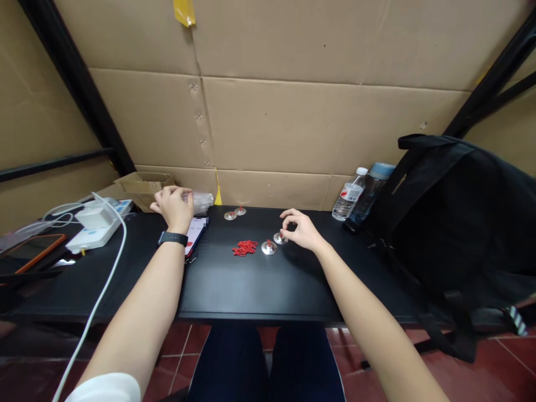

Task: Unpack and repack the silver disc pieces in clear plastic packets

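Note:
My left hand (172,207), with a dark watch band at the wrist, has its fingers curled at a clear plastic item (201,201), perhaps cups, near the back of the desk. Thumb and forefinger of my right hand (300,229) are pinched at the red cord on a small metal cymbal (280,239). A matching cymbal (268,247) lies flat just to the left, its red cord at the centre. Beside it is a small heap of red cords (245,248). Two further cymbals (230,215) lie farther back.
A phone (195,234) lies below my left hand. On the left are a cardboard box (144,187), a white power strip (98,230), cables and an orange-edged device (31,254). A water bottle (347,195), a blue-lidded bottle (377,181) and a black backpack (456,223) stand right.

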Action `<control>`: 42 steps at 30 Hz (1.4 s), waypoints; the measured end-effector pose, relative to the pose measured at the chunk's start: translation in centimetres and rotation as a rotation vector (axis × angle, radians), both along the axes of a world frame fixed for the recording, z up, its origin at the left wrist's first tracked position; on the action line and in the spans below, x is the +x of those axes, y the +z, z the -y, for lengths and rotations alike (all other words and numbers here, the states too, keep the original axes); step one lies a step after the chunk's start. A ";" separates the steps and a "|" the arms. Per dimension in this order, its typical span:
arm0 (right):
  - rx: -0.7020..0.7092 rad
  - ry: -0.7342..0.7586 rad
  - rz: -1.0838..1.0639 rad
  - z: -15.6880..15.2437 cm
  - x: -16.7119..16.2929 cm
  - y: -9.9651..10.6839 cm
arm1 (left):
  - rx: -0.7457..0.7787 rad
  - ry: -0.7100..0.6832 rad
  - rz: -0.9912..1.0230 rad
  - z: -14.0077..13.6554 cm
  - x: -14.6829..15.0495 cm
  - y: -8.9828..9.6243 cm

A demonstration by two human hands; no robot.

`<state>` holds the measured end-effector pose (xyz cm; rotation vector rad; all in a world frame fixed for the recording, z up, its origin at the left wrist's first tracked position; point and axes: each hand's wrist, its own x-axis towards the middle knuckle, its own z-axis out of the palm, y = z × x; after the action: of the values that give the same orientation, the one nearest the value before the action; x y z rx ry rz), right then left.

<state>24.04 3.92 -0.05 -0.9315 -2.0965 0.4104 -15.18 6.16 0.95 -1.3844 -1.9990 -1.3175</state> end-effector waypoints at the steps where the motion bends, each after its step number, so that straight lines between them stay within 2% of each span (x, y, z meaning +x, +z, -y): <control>1: 0.010 -0.001 -0.020 0.0 0.0 0.1 | 0.033 -0.011 -0.004 0.4 0.6 0.4; 3: 0.026 0.004 -0.048 0.1 0.0 0.4 | 0.078 -0.077 -0.031 1.1 2.6 1.1; 5: 0.030 0.009 -0.061 0.2 0.0 0.5 | 0.066 -0.219 -0.083 1.7 5.4 1.2; 8: 0.027 0.012 -0.040 0.1 0.3 0.4 | -0.051 -0.522 -0.227 2.4 10.0 0.3; 11: 0.012 0.023 0.097 -0.1 0.7 0.1 | -0.186 -0.736 -0.345 2.7 13.4 -1.1; 15: -0.073 0.044 0.323 -0.1 1.2 0.0 | -0.298 -0.890 -0.402 2.9 14.4 -2.1; 19: -0.125 0.076 0.447 0.2 1.0 0.1 | -0.349 -1.028 -0.508 3.7 13.9 -1.6; 21: -0.115 0.024 0.457 0.3 0.7 0.0 | -0.383 -1.104 -0.595 4.4 14.0 -1.2; 26: -0.109 -0.115 0.408 0.5 0.3 -0.3 | -0.401 -1.118 -0.698 6.0 15.3 -0.7; 33: -0.080 -0.050 0.454 0.1 0.1 -0.8 | -0.313 -0.971 -0.814 6.6 16.1 -1.3; 42: -0.124 -0.009 0.442 0.0 0.5 -0.6 | -0.291 -1.003 -0.744 6.2 16.4 -1.9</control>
<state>24.49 3.94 -0.70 -1.1894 -2.4844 0.3555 1.20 0.00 -0.97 -2.6857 -0.9926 -0.5738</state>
